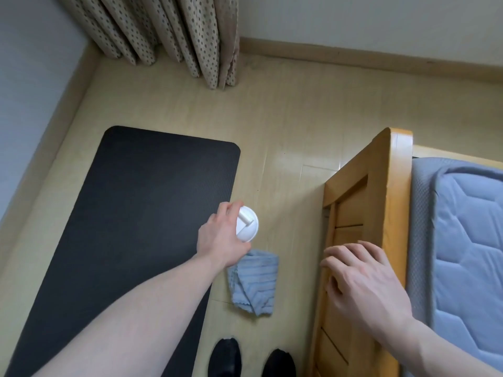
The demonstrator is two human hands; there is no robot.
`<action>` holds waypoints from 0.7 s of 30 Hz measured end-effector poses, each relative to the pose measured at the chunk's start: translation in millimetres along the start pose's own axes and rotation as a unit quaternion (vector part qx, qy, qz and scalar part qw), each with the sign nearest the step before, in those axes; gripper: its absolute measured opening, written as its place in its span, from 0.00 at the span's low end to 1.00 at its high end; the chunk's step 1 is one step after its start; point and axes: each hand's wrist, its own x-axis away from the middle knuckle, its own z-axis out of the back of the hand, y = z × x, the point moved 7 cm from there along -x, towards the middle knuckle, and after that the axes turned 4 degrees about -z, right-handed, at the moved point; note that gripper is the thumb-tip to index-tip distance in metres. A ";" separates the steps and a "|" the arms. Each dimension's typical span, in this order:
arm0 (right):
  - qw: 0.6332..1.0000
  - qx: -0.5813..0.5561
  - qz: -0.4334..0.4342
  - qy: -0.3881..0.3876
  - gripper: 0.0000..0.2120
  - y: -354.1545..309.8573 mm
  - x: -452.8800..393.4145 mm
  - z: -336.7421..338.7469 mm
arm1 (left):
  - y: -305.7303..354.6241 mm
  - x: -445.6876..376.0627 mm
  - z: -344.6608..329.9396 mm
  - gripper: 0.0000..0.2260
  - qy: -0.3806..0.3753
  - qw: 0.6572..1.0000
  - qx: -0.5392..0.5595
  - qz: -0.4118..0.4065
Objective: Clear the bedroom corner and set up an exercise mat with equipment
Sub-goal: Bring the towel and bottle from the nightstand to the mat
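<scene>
A black exercise mat (141,229) lies flat on the pale wood-look floor (285,126), running from the near left toward the far corner, its rounded far edge stopping short of the dotted curtain (174,36) that hangs down to the floor at the far wall. A strip of bare floor runs along the mat's left edge beside the skirting of the left wall, and a wider band of open floor lies between the mat's right edge and the wooden bed frame (381,202) on the right, which carries a grey-blue mattress (462,240). The left hand (220,238) reaches out over the mat's right edge, its fingers curled round a white bottle (247,225) seen from its round cap, held just above the floor beside the mat. Just near of it a folded blue towel (253,284) lies on the floor, its left edge close against the mat. The right hand (362,281) hovers in front of the bed frame's panel with fingers loosely spread and holding nothing. Two black shoes (250,360) show at the near edge, between the mat and the bed
</scene>
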 end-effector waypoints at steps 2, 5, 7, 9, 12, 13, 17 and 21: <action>1.000 -0.016 -0.006 0.007 0.10 1.3 -1.1 0.6 | 4.5 -7.9 -8.9 0.36 -0.008 1.000 -0.010 -0.002; 1.000 -0.022 -0.006 0.009 0.09 3.2 0.7 -2.0 | 10.0 -11.2 -23.5 0.36 -0.024 1.000 -0.019 -0.007; 1.000 -0.020 -0.006 0.011 0.09 3.2 0.7 -2.3 | 11.4 -10.4 -30.2 0.36 -0.034 0.999 -0.023 -0.007; 1.000 -0.017 -0.012 0.008 0.09 3.2 0.6 -2.8 | 10.5 -8.6 -34.8 0.36 -0.041 0.999 -0.028 -0.006; 1.000 -0.013 -0.020 0.003 0.08 2.8 0.1 -4.1 | 7.5 -6.2 -40.0 0.35 -0.049 0.998 -0.035 -0.009; 1.000 -0.012 -0.021 0.004 0.08 2.8 0.1 -4.6 | 6.8 -6.7 -41.7 0.35 -0.050 0.998 -0.036 -0.010; 1.000 -0.012 -0.022 0.011 0.08 3.8 -1.0 -6.1 | 7.1 -17.5 -49.1 0.35 -0.043 0.998 -0.033 -0.011; 1.000 -0.012 -0.020 0.019 0.07 4.6 -0.9 -8.8 | 7.6 -31.8 -60.1 0.35 -0.040 0.999 -0.032 -0.002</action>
